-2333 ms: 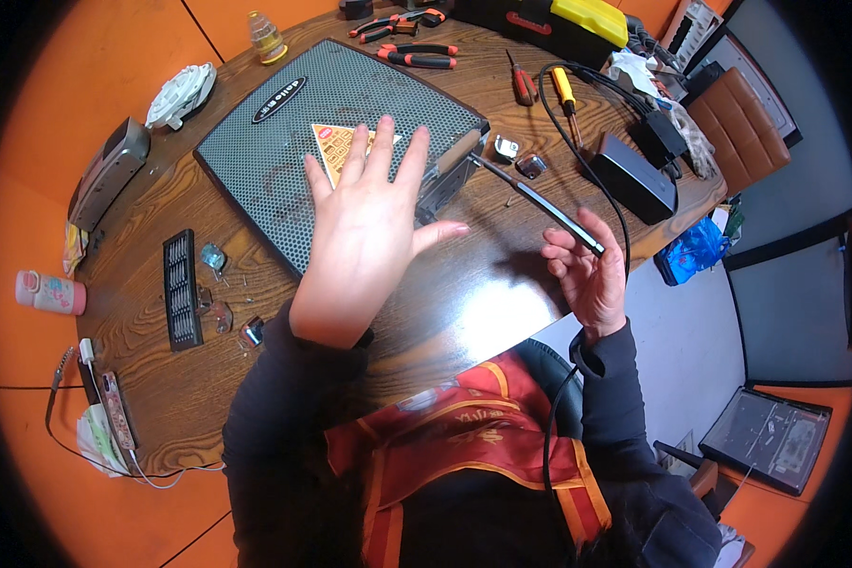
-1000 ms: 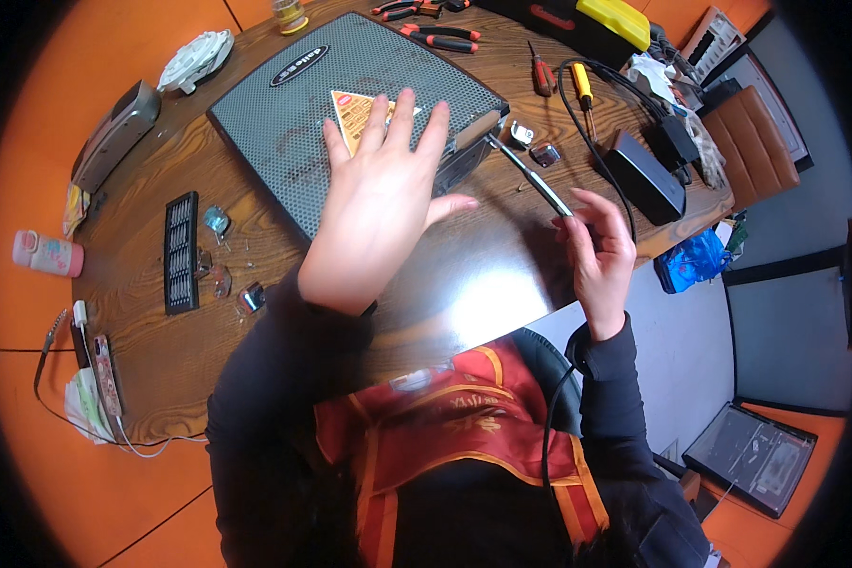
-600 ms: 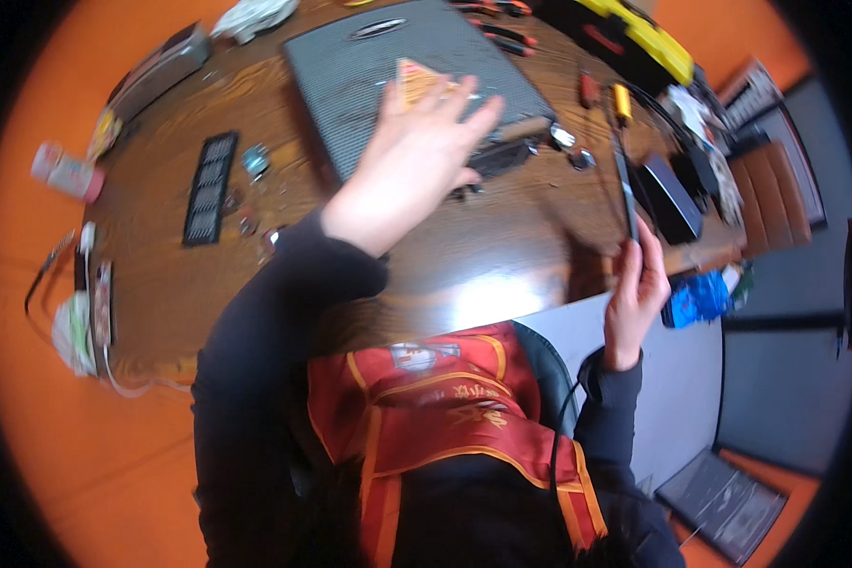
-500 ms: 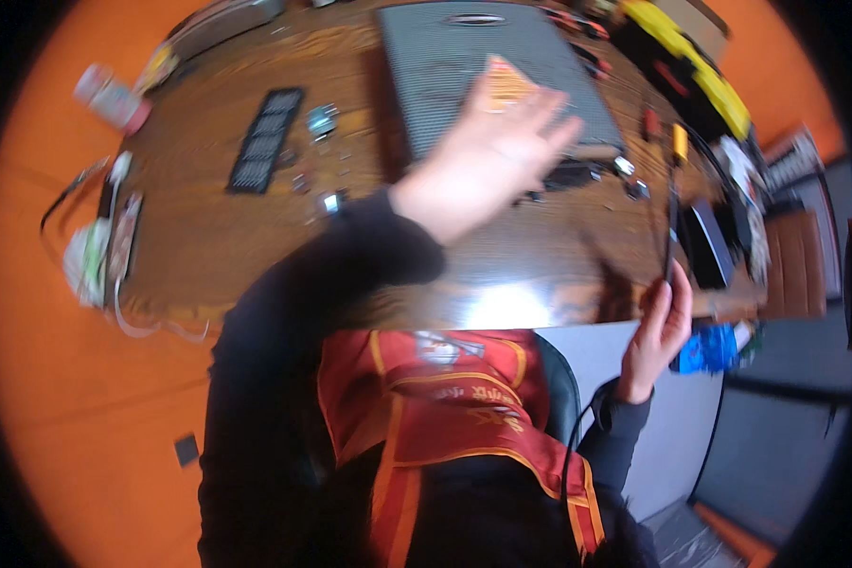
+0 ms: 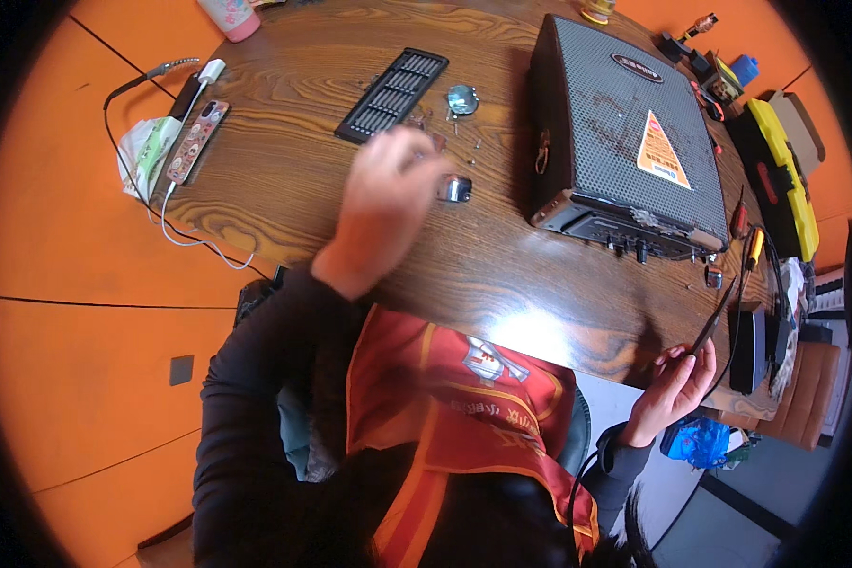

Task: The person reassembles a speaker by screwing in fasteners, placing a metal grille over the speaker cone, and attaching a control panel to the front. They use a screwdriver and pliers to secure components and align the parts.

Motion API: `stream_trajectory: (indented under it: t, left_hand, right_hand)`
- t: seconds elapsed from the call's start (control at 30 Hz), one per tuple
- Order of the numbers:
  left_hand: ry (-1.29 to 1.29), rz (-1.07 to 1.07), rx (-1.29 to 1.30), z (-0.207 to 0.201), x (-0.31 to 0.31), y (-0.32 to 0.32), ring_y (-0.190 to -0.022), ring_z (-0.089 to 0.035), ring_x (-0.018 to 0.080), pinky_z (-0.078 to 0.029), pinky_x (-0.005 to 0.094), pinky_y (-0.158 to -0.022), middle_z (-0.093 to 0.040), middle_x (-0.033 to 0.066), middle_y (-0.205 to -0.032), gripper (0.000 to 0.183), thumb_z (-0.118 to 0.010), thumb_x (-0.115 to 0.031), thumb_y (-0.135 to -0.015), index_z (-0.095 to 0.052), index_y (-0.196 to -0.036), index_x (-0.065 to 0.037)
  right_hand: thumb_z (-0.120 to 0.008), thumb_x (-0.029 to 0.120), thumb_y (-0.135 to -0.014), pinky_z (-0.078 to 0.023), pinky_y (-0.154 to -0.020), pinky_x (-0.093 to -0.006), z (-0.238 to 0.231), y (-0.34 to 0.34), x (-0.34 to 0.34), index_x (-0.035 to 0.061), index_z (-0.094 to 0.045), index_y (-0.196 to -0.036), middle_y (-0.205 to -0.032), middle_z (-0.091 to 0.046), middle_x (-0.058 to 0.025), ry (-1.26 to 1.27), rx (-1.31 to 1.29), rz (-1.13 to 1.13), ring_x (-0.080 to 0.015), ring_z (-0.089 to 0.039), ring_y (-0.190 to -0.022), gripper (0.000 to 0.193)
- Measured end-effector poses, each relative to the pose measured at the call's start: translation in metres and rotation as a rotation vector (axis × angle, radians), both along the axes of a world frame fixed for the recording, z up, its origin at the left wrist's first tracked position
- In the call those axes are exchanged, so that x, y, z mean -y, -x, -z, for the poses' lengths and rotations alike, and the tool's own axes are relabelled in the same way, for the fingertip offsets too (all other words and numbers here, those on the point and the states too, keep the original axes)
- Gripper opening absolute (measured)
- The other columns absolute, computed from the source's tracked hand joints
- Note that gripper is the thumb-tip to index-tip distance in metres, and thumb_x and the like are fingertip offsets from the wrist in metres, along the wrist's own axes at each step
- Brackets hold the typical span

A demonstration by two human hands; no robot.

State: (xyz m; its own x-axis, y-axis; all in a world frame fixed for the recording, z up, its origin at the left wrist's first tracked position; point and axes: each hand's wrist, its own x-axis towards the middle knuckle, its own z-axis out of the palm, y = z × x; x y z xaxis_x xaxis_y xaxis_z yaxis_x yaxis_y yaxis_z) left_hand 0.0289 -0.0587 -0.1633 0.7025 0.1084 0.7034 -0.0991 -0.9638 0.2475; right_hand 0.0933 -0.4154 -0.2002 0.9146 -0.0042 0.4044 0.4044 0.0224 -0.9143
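Observation:
My left hand (image 5: pixel 381 208) hovers over the table's left half, palm down. Its fingers are smeared by motion and look bent, and whatever they may hold is hidden. Just beyond it lies a black case of screwdriver bits (image 5: pixel 394 93). A small shiny metal piece (image 5: pixel 455 188) and a round clear-blue part (image 5: pixel 462 100) are close by. At the near right edge, my right hand (image 5: pixel 674 388) is closed around a thin black pen-like tool (image 5: pixel 712 328), slanting away to the upper right. A black cord (image 5: pixel 577 488) hangs below that hand's wrist.
A large grey-mesh speaker (image 5: pixel 625 123) with knobs lies across the right half. Beside it are a yellow-handled screwdriver (image 5: pixel 755 248), a red-handled tool (image 5: pixel 739 220), a black box (image 5: pixel 748 348) and a yellow-and-black toolbox (image 5: pixel 786 180). At left, a patterned phone (image 5: pixel 197 142) has a white cable.
My left hand has left the speaker and moved left toward the bit case. My right hand keeps its hold on the black tool. The whole view has turned and shifted left.

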Motion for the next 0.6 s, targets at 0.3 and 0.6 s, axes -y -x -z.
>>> stream_trajectory:
  t: [0.3, 0.6]
  left_hand:
    - [-0.051, -0.297, -0.189, -0.009, -0.066, -0.041, -0.097, -0.047, 0.0247, -0.036, 0.0383, -0.084, -0.054, 0.0061, -0.093, 0.012, -0.069, -0.012, -0.073, -0.070, -0.085, -0.009]
    - [0.061, -0.467, -0.126, -0.006, -0.123, -0.037, -0.096, -0.052, 0.0301, -0.041, 0.0403, -0.086, -0.059, 0.0113, -0.095, 0.014, -0.067, -0.010, -0.076, -0.069, -0.089, -0.009]
  right_hand:
    - [-0.044, 0.012, -0.096, -0.036, -0.051, -0.0156, 0.008, -0.004, -0.001, 0.0044, -0.049, -0.121, -0.082, -0.055, -0.0041, -0.018, -0.045, 0.117, -0.0060, -0.048, -0.063, 0.027]
    - [-0.045, 0.012, -0.096, -0.038, -0.054, -0.0158, 0.009, -0.003, -0.003, 0.0045, -0.049, -0.121, -0.080, -0.057, -0.0038, 0.005, -0.039, 0.176, -0.0061, -0.049, -0.063, 0.027]
